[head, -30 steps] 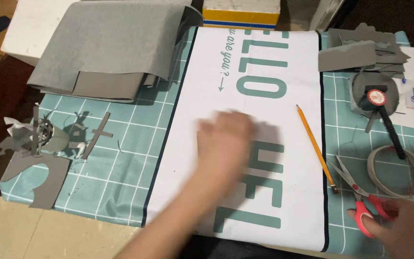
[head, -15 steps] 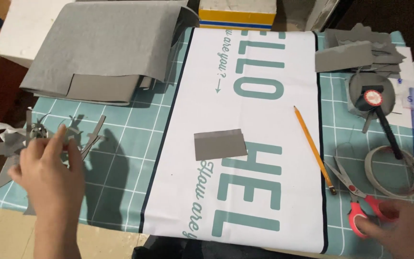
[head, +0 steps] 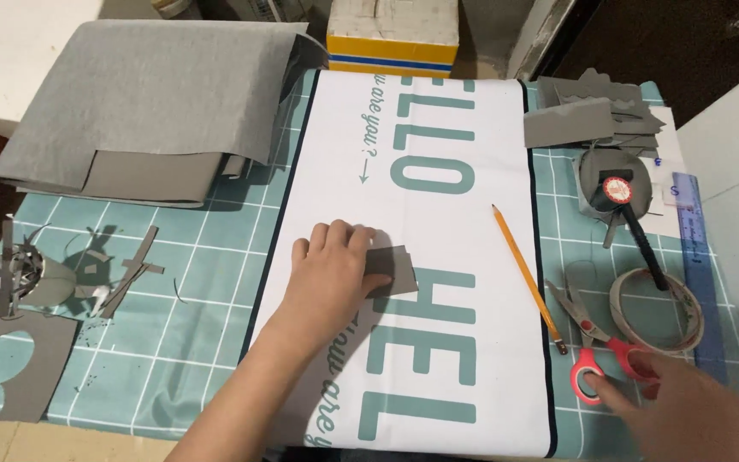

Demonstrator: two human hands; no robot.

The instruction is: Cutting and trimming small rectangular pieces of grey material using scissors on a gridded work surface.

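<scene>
Covering the teal mat (head: pixel 198 282) centre, a white banner (head: pixel 438 222) is laid flat. Left hand (head: pixel 328 278) is pressed on a grey card (head: pixel 393 270) w/ fingers spread flat — right hand (head: pixel 686 411) is at the scissors (head: pixel 596 346), fingers loosely on the red handles, grip unclear.

Left hand (head: pixel 328 272) hides most of the grey piece (head: pixel 393 269); right hand (head: pixel 686 411) is cut off

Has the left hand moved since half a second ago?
Yes. The left hand was over the grey scraps at the mat's left edge; now it lies to the right, on the small grey piece on the white banner.
</scene>
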